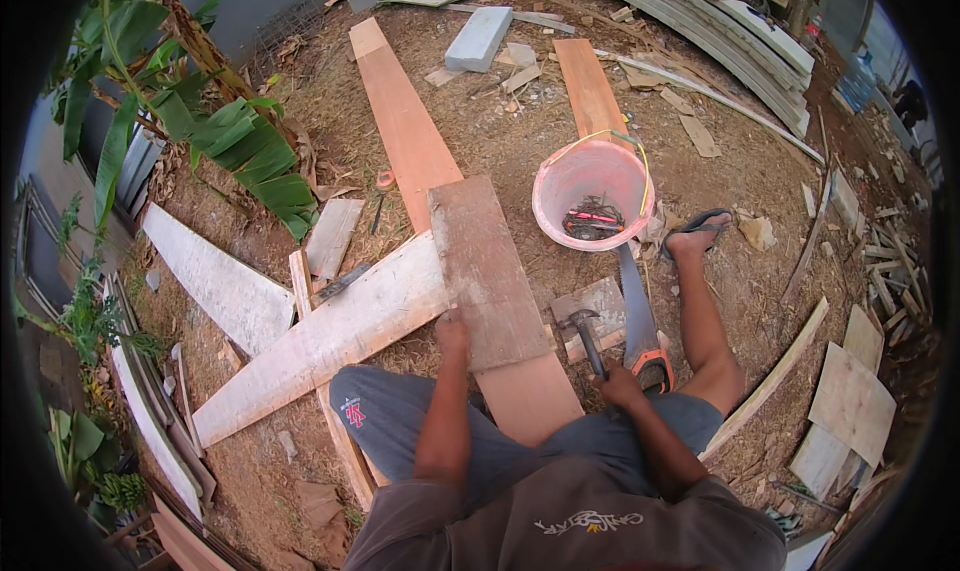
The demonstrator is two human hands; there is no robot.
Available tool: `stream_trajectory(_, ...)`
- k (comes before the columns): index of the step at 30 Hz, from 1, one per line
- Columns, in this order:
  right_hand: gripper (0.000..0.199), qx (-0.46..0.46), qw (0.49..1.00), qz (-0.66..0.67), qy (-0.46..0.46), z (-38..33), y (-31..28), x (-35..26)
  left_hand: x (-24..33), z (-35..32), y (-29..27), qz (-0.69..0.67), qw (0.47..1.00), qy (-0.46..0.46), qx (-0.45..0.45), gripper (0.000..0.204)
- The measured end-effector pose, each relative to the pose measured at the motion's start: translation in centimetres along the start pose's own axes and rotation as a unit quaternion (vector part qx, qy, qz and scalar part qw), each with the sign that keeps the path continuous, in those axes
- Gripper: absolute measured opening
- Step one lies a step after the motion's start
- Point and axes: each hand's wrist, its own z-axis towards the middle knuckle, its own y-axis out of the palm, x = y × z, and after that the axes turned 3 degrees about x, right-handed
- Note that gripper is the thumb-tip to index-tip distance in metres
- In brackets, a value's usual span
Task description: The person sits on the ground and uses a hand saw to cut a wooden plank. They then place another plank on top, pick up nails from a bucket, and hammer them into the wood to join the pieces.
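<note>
Head cam: I've got the left hand point(452, 329) flat on the short plank's point(487, 271) near edge, holding nothing; right hand point(617, 383) is wrapped around the hammer point(586, 333) beside the handsaw point(637, 311).

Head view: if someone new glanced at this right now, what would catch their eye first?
Probably the pink bucket on the dirt at upper centre, with tools inside it. Next, the crossed boards in the middle: the left hand presses on a short brown plank laid over a long pale board. Lower right of them, the right hand grips a hammer, with a handsaw lying beside it.
</note>
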Motion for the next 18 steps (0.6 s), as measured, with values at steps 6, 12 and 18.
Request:
stream_trajectory(6, 0.088, -0.059, 0.91, 0.393, -0.115, -1.1, -4.2, -3.1, 7.6, -6.2, -0.3, -0.236, 0.968, -0.009, -0.08, 0.061)
stream_trajectory(12, 0.082, -0.035, 0.8, 0.547, -0.246, -2.5, -6.5, -8.1, 11.5, -9.3, 1.5, -0.175, 0.963, 0.102, -0.177, 0.057)
stream_trajectory(18, 0.054, 0.07, 0.78, 0.611, -0.114, -5.9, -5.5, -5.1, 12.9, -12.4, 4.5, -0.016, 0.935, 0.159, -0.316, 0.071)
